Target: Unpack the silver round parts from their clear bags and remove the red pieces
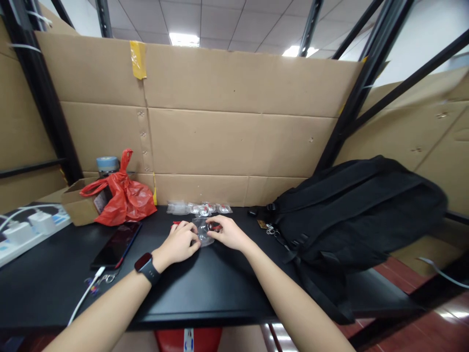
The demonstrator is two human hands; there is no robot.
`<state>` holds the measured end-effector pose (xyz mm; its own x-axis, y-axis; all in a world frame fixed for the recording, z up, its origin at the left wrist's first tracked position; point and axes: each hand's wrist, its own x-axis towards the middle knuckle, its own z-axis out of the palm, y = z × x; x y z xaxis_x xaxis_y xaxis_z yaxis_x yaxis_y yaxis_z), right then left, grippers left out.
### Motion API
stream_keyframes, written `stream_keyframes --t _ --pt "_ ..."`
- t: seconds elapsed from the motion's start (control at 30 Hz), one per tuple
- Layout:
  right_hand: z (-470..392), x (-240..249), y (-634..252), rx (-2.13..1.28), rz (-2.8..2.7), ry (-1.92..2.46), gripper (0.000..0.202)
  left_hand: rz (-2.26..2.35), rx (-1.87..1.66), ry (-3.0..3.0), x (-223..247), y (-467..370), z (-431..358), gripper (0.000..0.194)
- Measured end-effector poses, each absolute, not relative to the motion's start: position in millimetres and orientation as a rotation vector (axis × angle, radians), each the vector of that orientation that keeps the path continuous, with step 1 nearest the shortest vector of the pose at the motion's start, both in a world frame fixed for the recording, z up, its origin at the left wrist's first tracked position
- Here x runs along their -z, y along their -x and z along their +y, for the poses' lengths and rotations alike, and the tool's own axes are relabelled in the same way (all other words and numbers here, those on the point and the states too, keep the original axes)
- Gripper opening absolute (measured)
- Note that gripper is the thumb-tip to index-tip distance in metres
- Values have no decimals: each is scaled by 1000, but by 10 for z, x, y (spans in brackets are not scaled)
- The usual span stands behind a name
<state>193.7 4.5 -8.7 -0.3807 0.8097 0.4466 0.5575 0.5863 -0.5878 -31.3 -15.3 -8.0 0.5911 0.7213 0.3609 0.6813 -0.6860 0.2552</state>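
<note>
A small clear plastic bag (203,236) lies on the black tabletop between my two hands. My left hand (181,242), wearing a dark watch, has its fingers curled at the bag's left edge, pressing on it. A bit of something red (177,223) shows just behind those fingers. My right hand (230,233) pinches a small round item, dark with some red (216,228), over the bag's right side; its exact kind is too small to make out. Just behind both hands is a row of clear packets (205,209) with round silvery and red pieces inside.
To the left are a phone (116,244) on a white cable, a power strip (32,232), a cardboard box (78,203) and a red plastic bag (126,198). A black backpack (359,215) fills the right side, with keys (271,230) beside it. Cardboard (234,142) walls the back.
</note>
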Motion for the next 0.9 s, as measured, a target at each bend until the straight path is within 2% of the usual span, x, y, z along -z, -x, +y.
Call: stream_keyframes --t 0.1,0.17,0.37,0.47,0.63,0.9 --pt "39 66 -1948 -376 -2143 1103 31 1247 -590 -2693 71 310 -159 20" --pt "6 26 -1955 -367 -2165 1133 32 1260 -508 -2649 101 324 -141 26" --pt "-110 -100 -2014 -515 -2265 1270 31 1229 -569 -2667 140 330 -168 32" --pt "-125 -113 -2020 -532 -2293 1344 32 1270 -487 -2709 90 319 -211 35" --pt "-85 -71 -2008 -450 -2293 1428 33 1288 -312 -2751 15 345 -220 41" --pt "-58 -49 -2024 -351 -2266 1469 35 1268 -193 -2771 -65 345 -287 38"
